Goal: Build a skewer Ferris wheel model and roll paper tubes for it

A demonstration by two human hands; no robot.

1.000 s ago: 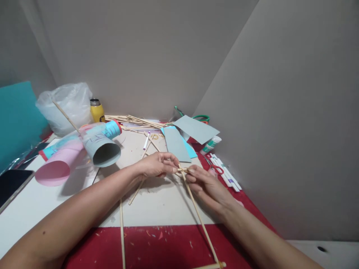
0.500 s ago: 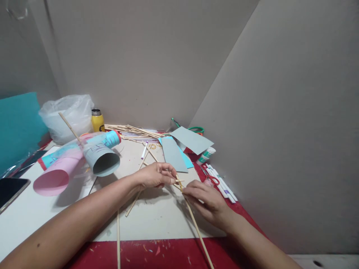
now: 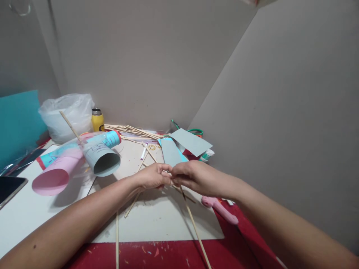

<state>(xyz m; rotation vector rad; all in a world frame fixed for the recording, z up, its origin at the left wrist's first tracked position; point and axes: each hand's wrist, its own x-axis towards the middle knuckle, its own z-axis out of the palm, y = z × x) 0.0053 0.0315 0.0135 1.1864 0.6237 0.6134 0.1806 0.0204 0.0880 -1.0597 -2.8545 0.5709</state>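
My left hand (image 3: 155,176) is closed, its fingertips pinching thin wooden sticks where they meet over the white board. My right hand (image 3: 198,177) reaches across from the right with bent fingers, touching my left fingertips at that joint. The yellow rubber band seen there half a second ago is covered by my fingers. One wooden stick (image 3: 193,220) slants from the joint down to the front edge. Another stick (image 3: 117,239) runs forward under my left forearm, and a crossed stick (image 3: 132,206) lies beyond my left wrist.
Pink and grey paper tubes (image 3: 108,164) stand at left, near a phone (image 3: 11,188). Behind are a plastic bag (image 3: 67,116), a yellow bottle (image 3: 97,121) and a stick pile (image 3: 134,130). Grey cards (image 3: 192,142) lie beyond my hands. A pink glue gun (image 3: 223,212) rests at right.
My right hand has moved up and left, over the stick joint and against my left fingers. My left hand stays nearly in place. The pink glue gun has come into view below my right wrist.
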